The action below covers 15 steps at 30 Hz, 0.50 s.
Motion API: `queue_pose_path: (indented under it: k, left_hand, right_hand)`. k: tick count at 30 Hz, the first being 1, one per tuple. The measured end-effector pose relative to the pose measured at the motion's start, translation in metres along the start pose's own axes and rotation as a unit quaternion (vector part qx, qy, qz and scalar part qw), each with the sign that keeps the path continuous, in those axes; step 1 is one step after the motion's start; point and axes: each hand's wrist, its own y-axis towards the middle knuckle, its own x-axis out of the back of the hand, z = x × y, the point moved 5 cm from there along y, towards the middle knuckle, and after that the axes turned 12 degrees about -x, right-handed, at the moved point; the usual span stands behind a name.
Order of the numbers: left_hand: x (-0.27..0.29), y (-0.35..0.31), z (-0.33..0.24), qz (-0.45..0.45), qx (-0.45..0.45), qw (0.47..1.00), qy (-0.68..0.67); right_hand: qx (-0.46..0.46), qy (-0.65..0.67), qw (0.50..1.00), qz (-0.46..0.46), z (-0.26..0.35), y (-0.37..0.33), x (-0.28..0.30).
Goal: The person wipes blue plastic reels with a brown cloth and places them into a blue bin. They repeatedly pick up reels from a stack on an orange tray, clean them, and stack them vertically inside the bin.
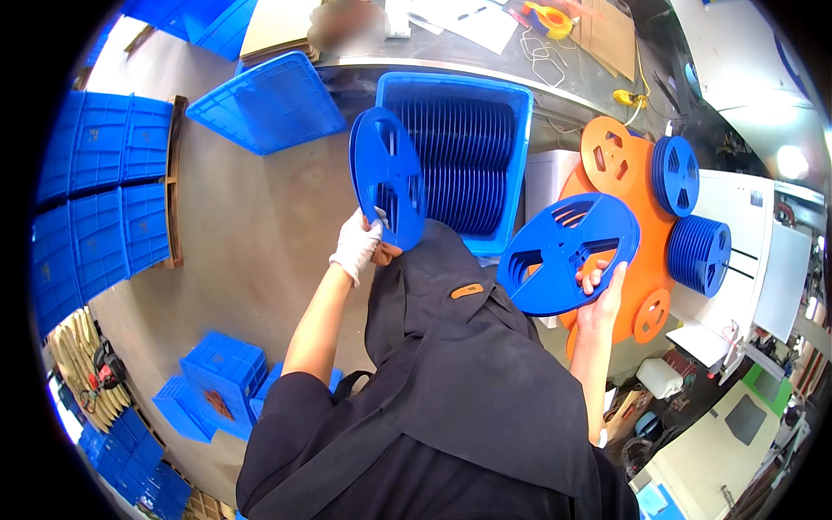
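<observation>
My left hand [359, 245], in a white glove, grips the lower rim of a blue plastic reel [386, 176] held upright in front of a blue crate [461, 161] packed with several more blue reels standing on edge. My bare right hand [601, 290] holds a second blue reel [568, 251] by its lower right rim, tilted toward me, over a large orange reel [626, 186]. Both reels are in the air, apart from each other. A dark apron [451, 347] hangs below my arms.
Two stacks of blue reels [698, 251] lie on the white table [754, 251] at right, next to the orange reel. A blue crate lid [269, 104] lies on the floor at upper left. Stacked blue crates [100, 199] line the left side, more at lower left [217, 381].
</observation>
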Motion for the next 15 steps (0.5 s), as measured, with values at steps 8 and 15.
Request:
queue_pose_path:
  k: [8, 15]
  left_hand:
    - [-0.021, 0.055, -0.03, -0.018, 0.13, 0.962, 0.24]
    - [-0.022, 0.109, -0.001, 0.002, 0.107, 0.934, 0.34]
  right_hand:
    - [-0.008, 0.054, 0.996, -0.069, -0.02, -0.008, 0.032]
    - [-0.018, 0.081, 0.991, -0.103, -0.028, -0.013, 0.043]
